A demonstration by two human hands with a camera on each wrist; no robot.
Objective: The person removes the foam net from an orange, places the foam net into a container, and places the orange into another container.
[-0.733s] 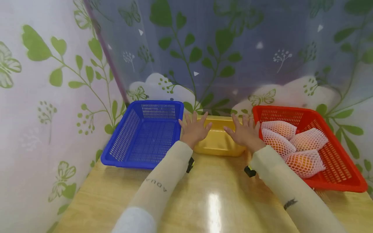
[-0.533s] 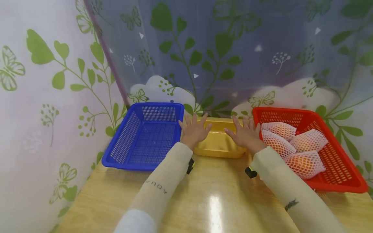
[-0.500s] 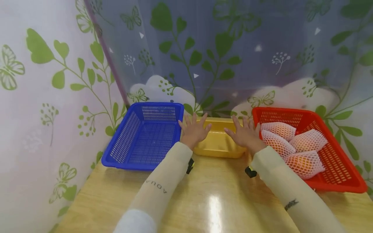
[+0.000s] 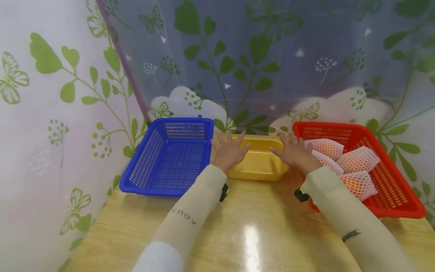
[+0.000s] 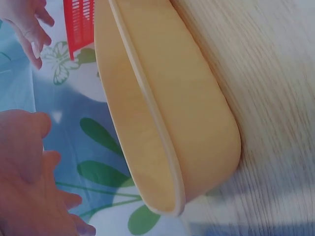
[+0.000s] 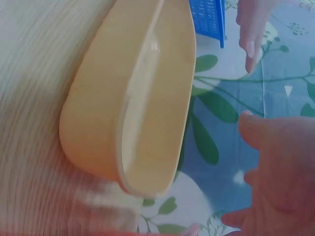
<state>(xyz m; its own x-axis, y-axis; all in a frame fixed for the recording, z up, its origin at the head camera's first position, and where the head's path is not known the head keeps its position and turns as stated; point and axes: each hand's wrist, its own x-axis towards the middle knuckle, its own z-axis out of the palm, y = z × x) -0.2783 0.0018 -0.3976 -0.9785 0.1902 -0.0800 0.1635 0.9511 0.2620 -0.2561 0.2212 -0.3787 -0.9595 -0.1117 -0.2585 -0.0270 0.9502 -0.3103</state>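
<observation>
- Head view: the left hand point(image 4: 231, 153) was spread, fingers apart and holding nothing; the right hand point(image 4: 298, 154) likewise had its fingers apart, with nothing in its grasp.
- From where I stood, the yellow tub point(image 4: 259, 160) sat on the tabletop point(image 4: 234, 234) between and below the two hands, one end near each. Both wrist views showed a gap between hand and tub.
- Its long axis ran crosswise, from under the left hand toward the right, and its mouth faced up.
- I judged it light, stiff plastic, smooth enough to slide a little; the rim at the two short ends, one near each hand, looked the best place to take hold.
- Beyond the right hand stood the red basket point(image 4: 395, 194), holding fruit in net sleeves point(image 4: 360, 160). The hand's outer fingers overlapped its edge; I could not tell whether they touched.
- Those pieces looked heavier for their size and easily bruised, though the netting seemed soft and grippy; a gentle hold round the middle would suit. The farthest sleeve lay roughly crosswise; the others slanted different ways.
- On the left hand's outer side, the blue basket point(image 4: 136, 168) stretched away from the person.
</observation>
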